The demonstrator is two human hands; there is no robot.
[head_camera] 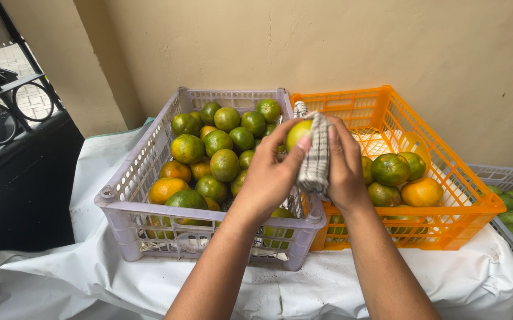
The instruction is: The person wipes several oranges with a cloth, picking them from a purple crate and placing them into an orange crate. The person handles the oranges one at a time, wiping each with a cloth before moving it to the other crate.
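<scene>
While a green-yellow orange [297, 134] is gripped in the left hand [271, 172] above the seam between two crates, a checked cloth [316, 155] is pressed to its three o'clock side by the right hand [344, 169].

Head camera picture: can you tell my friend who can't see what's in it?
Two bare hands meet over two crates: the left hand holds a yellow-green citrus fruit while the right hand presses a checked cloth against it. Below left, a pale purple crate is full of green and orange fruit; the orange crate on the right holds only a few.
</scene>
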